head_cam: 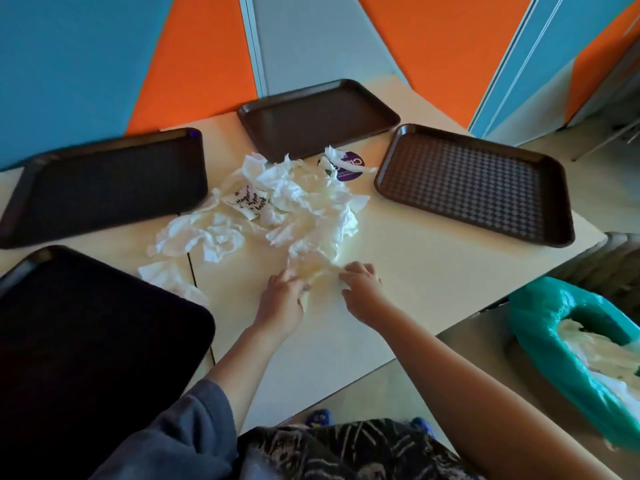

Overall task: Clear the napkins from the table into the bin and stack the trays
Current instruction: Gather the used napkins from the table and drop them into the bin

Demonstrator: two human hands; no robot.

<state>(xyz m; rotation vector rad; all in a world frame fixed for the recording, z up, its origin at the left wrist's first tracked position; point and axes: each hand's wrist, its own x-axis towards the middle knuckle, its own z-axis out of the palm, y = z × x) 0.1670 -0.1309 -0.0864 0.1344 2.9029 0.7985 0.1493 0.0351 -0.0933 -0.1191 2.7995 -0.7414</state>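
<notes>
Napkins (298, 206) lie crumpled mid-worktop (433, 258). I see both hands at the pile's near edge: my left hand (282, 299) has its grip pinching a napkin, my right hand (362, 289) has fingers curled on the same paper. Four brown trays lie unstacked and empty: near left (86, 334), far left (104, 185), back (317, 116), right (478, 185). Low right, the green-lined bin (540, 323) holds white napkins.

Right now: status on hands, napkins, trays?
Left hand and right hand gathering napkins at pile's near edge. Four trays unstacked. Bin at right, unobstructed.
</notes>
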